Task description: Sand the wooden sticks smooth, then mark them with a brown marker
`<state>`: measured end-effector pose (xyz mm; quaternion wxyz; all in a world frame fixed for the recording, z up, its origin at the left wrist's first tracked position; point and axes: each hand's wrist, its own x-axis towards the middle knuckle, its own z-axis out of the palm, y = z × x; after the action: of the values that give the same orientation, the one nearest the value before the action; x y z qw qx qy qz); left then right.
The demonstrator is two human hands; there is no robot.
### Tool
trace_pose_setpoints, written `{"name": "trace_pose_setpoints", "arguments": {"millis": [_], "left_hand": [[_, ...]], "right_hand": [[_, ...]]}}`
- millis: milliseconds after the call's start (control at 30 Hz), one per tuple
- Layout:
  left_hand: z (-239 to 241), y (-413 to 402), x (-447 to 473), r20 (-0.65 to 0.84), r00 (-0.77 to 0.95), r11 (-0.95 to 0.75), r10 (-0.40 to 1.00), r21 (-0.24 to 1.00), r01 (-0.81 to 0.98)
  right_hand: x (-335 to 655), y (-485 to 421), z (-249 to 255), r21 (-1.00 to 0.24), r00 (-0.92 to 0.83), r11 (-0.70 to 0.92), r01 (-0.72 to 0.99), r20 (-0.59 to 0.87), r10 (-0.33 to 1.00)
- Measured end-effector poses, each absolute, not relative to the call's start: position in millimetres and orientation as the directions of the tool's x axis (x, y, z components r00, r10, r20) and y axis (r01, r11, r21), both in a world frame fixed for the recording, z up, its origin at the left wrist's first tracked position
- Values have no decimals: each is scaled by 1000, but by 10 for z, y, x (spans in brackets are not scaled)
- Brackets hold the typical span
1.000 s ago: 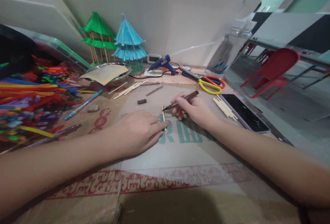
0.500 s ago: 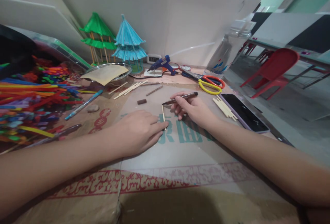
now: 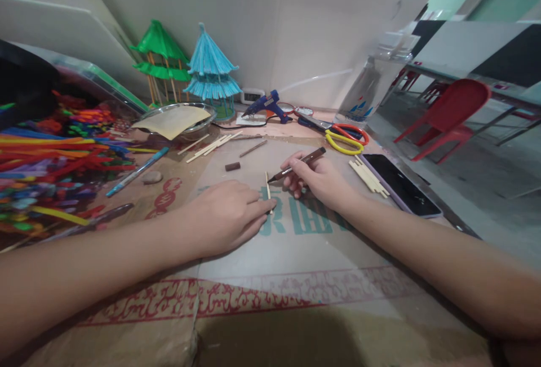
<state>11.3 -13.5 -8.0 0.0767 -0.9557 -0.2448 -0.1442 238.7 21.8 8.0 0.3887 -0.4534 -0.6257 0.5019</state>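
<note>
My left hand [image 3: 232, 209] lies low over the covered tabletop, fingers together, its fingertips pressing the near end of a thin wooden stick [image 3: 268, 188] flat against the surface. In my right hand [image 3: 310, 175] is a brown marker [image 3: 298, 165], pinched between thumb and fingers like a pen. The marker's tip meets the stick, or hovers very close to it, near its upper part. Its brown cap [image 3: 232, 167] rests separately, beyond my left hand. One darker stick [image 3: 253, 148] lies farther back, and several pale sticks [image 3: 217, 147] are to its left.
Scissors [image 3: 344, 138], a blue glue gun [image 3: 266, 105], and green [image 3: 160, 45] and blue [image 3: 211, 68] pavilion models stand at the back. Colourful pipe cleaners [image 3: 51, 169] crowd the left. On the right are a phone [image 3: 401, 185] and a bundle of sticks [image 3: 368, 176].
The marker's tip has moved down along the stick, from its far end toward my left hand, and the marker is tilted more steeply. My left hand has stayed in place.
</note>
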Motion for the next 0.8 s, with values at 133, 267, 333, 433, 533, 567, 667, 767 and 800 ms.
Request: {"name": "trace_pose_setpoints", "arguments": {"millis": [133, 267, 333, 433, 533, 567, 667, 767, 800], "left_hand": [[-70, -139, 114, 307, 838, -864, 452, -82, 496], [-70, -139, 114, 313, 837, -865, 449, -83, 496], [-73, -138, 115, 320, 837, -866, 444, -84, 492], [-70, -139, 116, 326, 835, -868, 443, -77, 491], [-59, -141, 117, 332, 835, -870, 439, -76, 487], [-56, -141, 117, 332, 837, -871, 436, -79, 485], [-54, -140, 118, 332, 840, -872, 430, -88, 481], [-64, -140, 115, 336, 840, -873, 427, -90, 479], [-68, -140, 114, 337, 839, -873, 426, -90, 479]], "right_hand": [[2378, 227, 70, -983, -266, 88, 163, 42, 963], [2368, 218, 91, -982, -262, 74, 172, 27, 965], [2368, 206, 110, -982, -266, 60, 180, 10, 964], [2370, 189, 132, -981, -272, 42, 189, -11, 962], [2367, 177, 142, -981, -269, 35, 189, -18, 963], [2365, 176, 143, -982, -265, 35, 185, -15, 964], [2360, 176, 140, -985, -256, 41, 168, -3, 967], [2366, 182, 134, -983, -275, 43, 178, -8, 961], [2369, 183, 133, -982, -283, 44, 185, -10, 959]]}}
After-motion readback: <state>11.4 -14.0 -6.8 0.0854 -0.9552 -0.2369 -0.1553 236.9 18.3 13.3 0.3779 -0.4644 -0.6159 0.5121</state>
